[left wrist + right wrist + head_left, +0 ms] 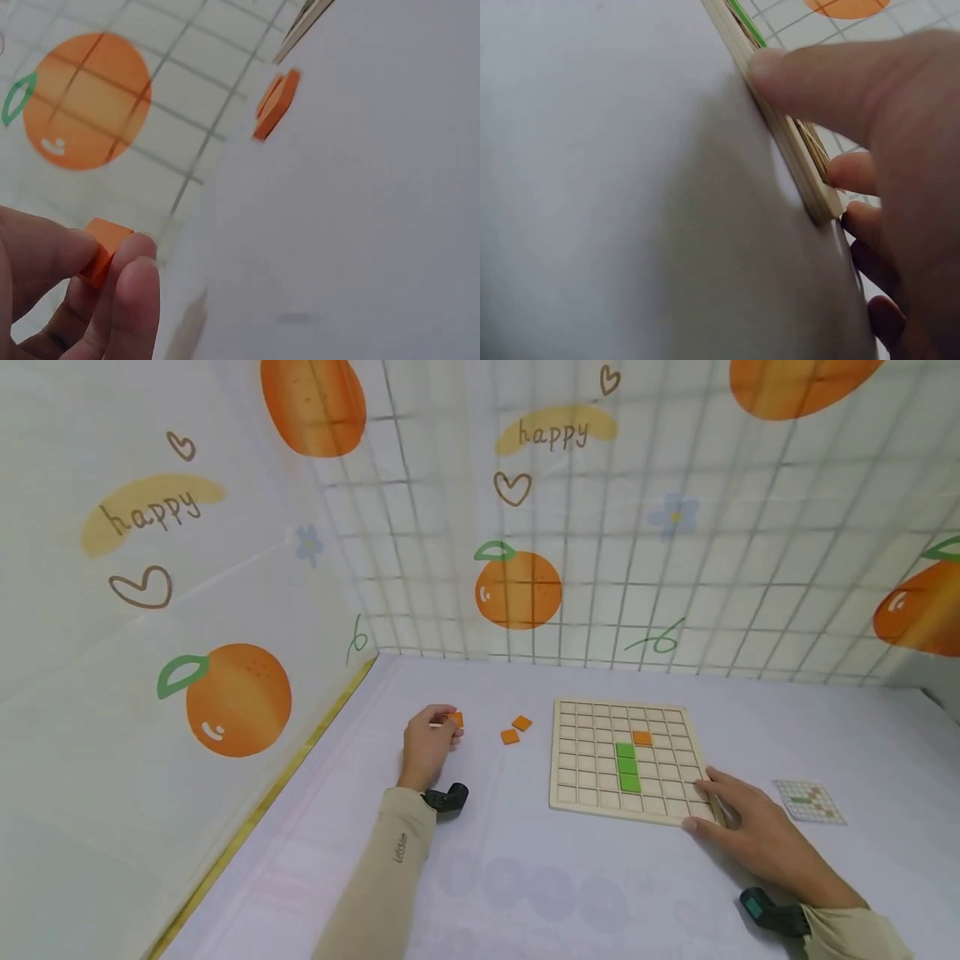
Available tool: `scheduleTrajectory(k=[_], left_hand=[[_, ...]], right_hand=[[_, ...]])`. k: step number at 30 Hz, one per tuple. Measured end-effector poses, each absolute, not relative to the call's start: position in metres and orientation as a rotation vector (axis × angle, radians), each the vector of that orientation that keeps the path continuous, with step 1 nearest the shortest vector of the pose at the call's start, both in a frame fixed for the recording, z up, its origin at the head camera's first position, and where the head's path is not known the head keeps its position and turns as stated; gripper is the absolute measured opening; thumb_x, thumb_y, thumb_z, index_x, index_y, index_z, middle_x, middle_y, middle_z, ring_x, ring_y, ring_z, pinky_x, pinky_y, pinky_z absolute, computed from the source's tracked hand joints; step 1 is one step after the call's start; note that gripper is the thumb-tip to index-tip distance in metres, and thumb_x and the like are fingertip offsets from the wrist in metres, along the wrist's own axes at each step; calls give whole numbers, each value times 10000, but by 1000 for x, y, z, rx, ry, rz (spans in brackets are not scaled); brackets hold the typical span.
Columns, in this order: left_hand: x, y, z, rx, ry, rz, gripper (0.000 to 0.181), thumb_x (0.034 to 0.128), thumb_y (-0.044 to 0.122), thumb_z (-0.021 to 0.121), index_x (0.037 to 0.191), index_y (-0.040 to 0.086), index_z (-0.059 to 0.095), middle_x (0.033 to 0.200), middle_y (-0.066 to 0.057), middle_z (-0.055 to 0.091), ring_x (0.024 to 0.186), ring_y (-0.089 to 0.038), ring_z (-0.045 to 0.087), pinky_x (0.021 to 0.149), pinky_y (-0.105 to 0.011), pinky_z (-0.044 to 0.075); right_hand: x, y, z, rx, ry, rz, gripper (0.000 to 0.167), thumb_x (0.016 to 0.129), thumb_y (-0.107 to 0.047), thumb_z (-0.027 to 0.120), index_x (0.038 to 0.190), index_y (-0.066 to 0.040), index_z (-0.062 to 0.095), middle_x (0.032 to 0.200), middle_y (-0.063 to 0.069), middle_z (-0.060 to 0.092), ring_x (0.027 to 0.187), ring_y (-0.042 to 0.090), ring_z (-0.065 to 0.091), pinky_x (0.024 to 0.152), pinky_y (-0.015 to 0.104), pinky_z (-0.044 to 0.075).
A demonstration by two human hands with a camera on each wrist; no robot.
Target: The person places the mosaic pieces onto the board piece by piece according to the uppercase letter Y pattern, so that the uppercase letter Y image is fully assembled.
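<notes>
Between thumb and fingertips, my left hand (427,746) pinches an orange square tile (107,244), lifted in the left wrist view. Just right of it in the head view, two more orange tiles (510,737) lie close together on the table. A square wooden grid board (622,817) lies flat, bearing three green tiles (627,767) in a column and one orange tile (642,738) up and to their right. My right hand (753,822) holds the board's near right corner, its thumb at the near edge and a fingertip on the right side.
A small card (810,801) printed with a coloured grid pattern lies right of the board, beyond my right hand. White sheeting (420,568) with orange-fruit prints hangs over a wire grid behind the table. A yellow strip (262,810) runs along the table's left edge.
</notes>
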State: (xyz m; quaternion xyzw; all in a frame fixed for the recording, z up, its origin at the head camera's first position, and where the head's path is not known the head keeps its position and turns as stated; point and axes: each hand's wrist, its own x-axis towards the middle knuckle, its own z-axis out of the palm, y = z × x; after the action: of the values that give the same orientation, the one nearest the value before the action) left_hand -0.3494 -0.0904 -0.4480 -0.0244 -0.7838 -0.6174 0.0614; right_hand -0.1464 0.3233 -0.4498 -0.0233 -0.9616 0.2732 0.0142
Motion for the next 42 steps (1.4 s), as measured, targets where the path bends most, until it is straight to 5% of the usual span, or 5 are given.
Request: scheduleTrajectory(k=[17,27,42], left_hand=[[-338,-65,-440,-257,-2429,-2140,293,989,17,599,1277,-1,653,1112,-147,601,901,-241,695,793,-303,576],[-334,-63,-439,-231,-2479,-2197,406,913,17,706,1316,36,650,1146,-141,587,965,-223,646,835,-295,562],[-332,-37,-436,-362,-2611,-2029,356,868,83,752,1221,119,722,1117,-44,639,1005,-200,591,845,-286,534]], right_hand=[[-147,324,-451,-90,-3004,858,908,858,-600,707,1446,48,461,1581,289,245,1387,571,207,1035,732,208],[-147,324,-450,-76,-2996,833,893,861,-597,706,1438,43,473,1579,286,255,1382,572,216,1035,731,208],[-147,324,-449,-67,-3005,837,929,854,-632,689,1445,48,461,1574,291,261,1379,569,224,1025,729,222]])
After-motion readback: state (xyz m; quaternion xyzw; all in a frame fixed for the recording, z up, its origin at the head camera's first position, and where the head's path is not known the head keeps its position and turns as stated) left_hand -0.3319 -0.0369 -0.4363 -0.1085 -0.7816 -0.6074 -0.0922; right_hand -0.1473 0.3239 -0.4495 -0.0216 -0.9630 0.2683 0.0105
